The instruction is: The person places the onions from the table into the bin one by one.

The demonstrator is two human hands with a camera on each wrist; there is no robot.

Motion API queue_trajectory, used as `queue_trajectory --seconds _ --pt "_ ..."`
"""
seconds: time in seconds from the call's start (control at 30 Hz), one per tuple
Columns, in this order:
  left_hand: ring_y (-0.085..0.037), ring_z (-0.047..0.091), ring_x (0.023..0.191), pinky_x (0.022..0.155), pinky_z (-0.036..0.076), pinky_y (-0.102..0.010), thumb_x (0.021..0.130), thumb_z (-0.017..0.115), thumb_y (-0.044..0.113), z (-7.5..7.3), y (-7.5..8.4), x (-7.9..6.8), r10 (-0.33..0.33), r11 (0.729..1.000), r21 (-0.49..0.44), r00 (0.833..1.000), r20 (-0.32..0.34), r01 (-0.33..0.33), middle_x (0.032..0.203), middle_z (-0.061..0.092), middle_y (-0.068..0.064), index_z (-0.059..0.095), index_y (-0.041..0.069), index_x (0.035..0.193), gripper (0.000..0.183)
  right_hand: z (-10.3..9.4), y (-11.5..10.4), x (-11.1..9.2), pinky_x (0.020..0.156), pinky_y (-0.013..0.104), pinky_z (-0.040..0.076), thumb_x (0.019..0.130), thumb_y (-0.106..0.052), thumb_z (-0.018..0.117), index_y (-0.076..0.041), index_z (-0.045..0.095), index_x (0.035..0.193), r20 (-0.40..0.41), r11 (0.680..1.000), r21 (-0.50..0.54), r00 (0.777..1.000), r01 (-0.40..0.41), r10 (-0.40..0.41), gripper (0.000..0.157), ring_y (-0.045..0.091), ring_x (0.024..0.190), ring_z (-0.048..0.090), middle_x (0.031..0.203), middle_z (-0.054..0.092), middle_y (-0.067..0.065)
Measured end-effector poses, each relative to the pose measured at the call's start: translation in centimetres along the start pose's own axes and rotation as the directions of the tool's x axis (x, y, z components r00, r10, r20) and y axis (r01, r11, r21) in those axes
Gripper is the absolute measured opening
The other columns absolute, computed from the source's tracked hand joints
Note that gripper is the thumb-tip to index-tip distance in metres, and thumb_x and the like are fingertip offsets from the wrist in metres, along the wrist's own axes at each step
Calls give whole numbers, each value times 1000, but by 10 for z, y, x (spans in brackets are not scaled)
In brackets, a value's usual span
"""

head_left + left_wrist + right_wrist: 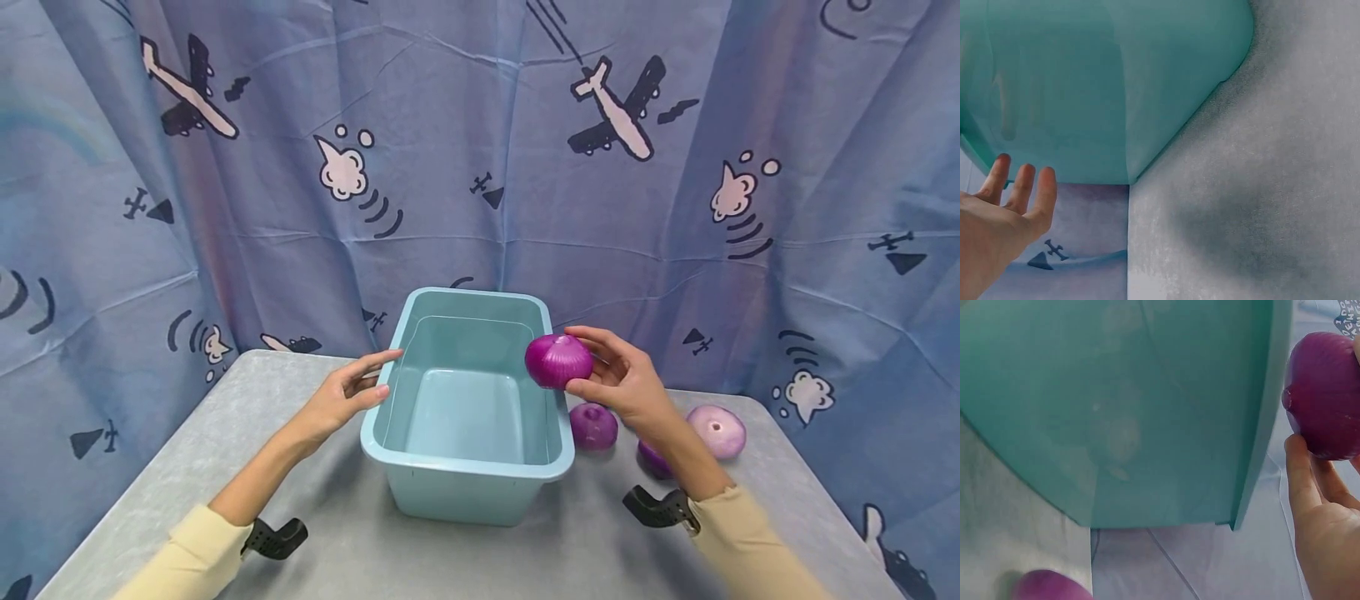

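Note:
In the head view, a red onion [558, 361] is pinched between the thumb and fingers of my right hand [626, 379], held over the right rim of a light blue plastic basin [468, 464]. The right wrist view shows the same onion [1324, 397] beside the basin's lip. My left hand [341, 400] is at the basin's left rim, its fingers spread and loosely bent, holding nothing. From the left wrist, that hand [1013, 212] appears beside the basin wall [1072, 94]. No object shows on the basin floor.
Right of the basin on the grey table [322, 533] lie a purple onion [594, 427], a paler onion [717, 432] and another onion [654, 460] partly hidden by my right forearm. A blue curtain [450, 167] with airplane prints hangs behind the table.

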State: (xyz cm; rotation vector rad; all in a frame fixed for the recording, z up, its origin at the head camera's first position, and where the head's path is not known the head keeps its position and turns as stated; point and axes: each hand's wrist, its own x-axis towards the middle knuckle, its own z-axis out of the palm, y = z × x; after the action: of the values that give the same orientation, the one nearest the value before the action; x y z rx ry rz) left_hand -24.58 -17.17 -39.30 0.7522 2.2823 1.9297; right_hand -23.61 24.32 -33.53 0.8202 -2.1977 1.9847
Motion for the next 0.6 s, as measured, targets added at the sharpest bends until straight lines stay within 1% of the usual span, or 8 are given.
queue_trajectory --seconds 0.17,0.27,0.43,0.6 --pt "-37 43 137 106 38 -53 100 64 21 1 -1 0 4 1000 -3 1000 3 -4 157 39 -10 50 17 152 54 8 4 5 97 37 49 84 12 77 3 50 144 30 999 42 999 29 -30 66 28 121 60 137 57 16" --pt "-36 43 137 107 37 -54 100 64 21 1 -1 0 4 1000 -7 1000 6 -4 157 39 -10 49 17 152 54 10 6 5 97 39 49 84 15 74 6 49 143 40 996 78 998 52 -55 65 32 122 59 137 56 21" --pt "-35 43 138 107 37 -53 100 64 21 1 0 1 6 1000 -10 1000 5 -6 157 40 -9 49 17 152 54 6 9 3 94 43 50 87 19 69 11 51 138 34 988 135 996 81 -86 55 38 120 60 135 54 30" --pt "-34 47 135 105 41 -47 100 63 20 0 -1 1 7 1000 -8 1000 0 -7 155 41 -10 49 15 152 54 -3 12 -4 90 42 52 88 17 69 14 54 131 13 990 121 997 70 -72 45 34 115 64 128 60 28"
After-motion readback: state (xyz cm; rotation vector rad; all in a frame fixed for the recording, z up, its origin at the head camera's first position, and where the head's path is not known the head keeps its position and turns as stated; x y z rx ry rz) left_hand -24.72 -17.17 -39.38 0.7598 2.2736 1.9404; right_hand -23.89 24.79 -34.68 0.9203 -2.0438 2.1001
